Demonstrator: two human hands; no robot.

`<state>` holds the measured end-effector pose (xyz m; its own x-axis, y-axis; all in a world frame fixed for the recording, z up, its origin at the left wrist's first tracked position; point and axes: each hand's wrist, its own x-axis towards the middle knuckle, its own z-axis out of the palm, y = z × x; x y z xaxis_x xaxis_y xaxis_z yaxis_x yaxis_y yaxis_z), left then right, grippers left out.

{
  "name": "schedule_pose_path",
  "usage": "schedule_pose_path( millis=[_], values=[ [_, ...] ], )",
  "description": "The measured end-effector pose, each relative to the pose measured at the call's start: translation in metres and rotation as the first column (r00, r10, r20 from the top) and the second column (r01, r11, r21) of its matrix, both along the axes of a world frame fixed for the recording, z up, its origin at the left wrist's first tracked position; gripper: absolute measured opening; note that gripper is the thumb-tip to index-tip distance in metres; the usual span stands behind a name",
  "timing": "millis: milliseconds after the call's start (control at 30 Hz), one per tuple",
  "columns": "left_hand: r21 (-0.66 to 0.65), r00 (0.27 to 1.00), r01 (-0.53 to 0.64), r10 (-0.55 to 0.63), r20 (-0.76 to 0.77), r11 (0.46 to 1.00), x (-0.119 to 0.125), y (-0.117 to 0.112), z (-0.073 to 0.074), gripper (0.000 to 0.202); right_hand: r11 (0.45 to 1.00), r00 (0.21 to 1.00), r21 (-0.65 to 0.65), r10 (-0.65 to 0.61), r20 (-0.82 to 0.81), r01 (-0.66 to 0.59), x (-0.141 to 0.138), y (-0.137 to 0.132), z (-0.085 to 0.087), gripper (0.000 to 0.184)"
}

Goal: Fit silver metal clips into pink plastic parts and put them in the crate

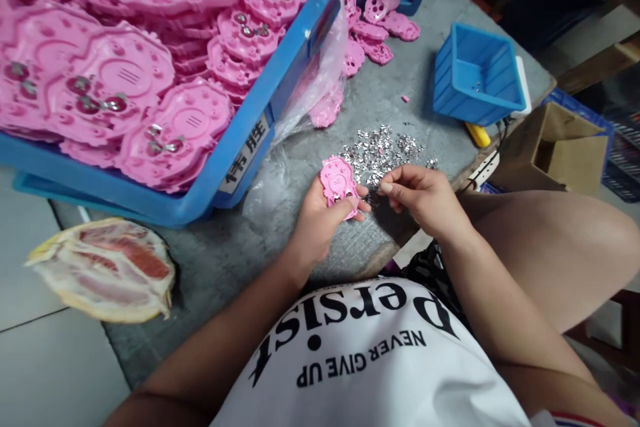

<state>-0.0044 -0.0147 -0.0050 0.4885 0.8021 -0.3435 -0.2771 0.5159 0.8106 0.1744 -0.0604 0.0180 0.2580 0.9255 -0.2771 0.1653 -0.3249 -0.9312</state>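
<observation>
My left hand (320,223) is closed around a pink plastic casing (337,180), its thumb across the lower end near some shiny metal bits. Beside it, to the right, my right hand (423,197) has thumb and forefinger pinched together. Whatever sits between those fingertips is too small to make out. Just beyond both hands, a loose pile of small silvery metal pieces (383,147) spreads over the grey tabletop (280,240).
A large blue crate (295,60) heaped with pink casings (110,80) fills the upper left. More pink casings (373,40) lie behind it. A small blue bin (475,73) stands at right, near a cardboard box (545,147). An opened pomelo (105,267) lies at left.
</observation>
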Motion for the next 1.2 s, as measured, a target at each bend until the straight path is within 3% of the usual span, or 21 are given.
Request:
schedule_pose_path(
  millis=[100,367,567,667,833,1000,1200],
  values=[
    [0.068,0.999,-0.026,0.028,-0.02,0.997,0.001,-0.002,-0.006,0.037,1.0,0.994,-0.002,0.026,-0.108,-0.027,-0.014,0.0,0.001,0.035],
    [0.26,0.971,-0.142,0.185,-0.151,0.955,-0.001,-0.001,-0.009,0.034,0.998,0.988,0.047,-0.03,-0.154,0.037,-0.039,0.005,-0.002,0.042],
    [0.225,0.969,-0.178,0.21,-0.128,0.958,0.0,-0.002,-0.009,0.038,0.999,0.991,0.043,-0.005,-0.134,0.011,-0.037,0.006,-0.007,0.041],
    [0.155,0.987,-0.162,0.16,0.02,0.975,0.0,-0.001,-0.006,0.036,0.992,0.991,0.112,-0.036,-0.127,0.05,-0.034,0.008,-0.007,0.038],
    [-0.026,0.975,-0.019,0.025,0.22,0.999,0.0,0.003,0.006,0.049,0.982,0.982,0.143,-0.096,-0.166,0.12,-0.034,0.008,-0.008,0.026],
    [-0.02,0.954,0.027,-0.02,0.299,0.999,0.002,0.002,0.008,0.056,0.976,0.974,0.169,-0.103,-0.203,0.139,-0.043,0.007,-0.009,0.023],
    [-0.032,0.963,0.007,0.002,0.271,0.999,0.002,0.001,0.012,0.066,0.966,0.972,0.208,-0.113,-0.206,0.156,-0.048,0.008,-0.011,0.027]
  ],
)
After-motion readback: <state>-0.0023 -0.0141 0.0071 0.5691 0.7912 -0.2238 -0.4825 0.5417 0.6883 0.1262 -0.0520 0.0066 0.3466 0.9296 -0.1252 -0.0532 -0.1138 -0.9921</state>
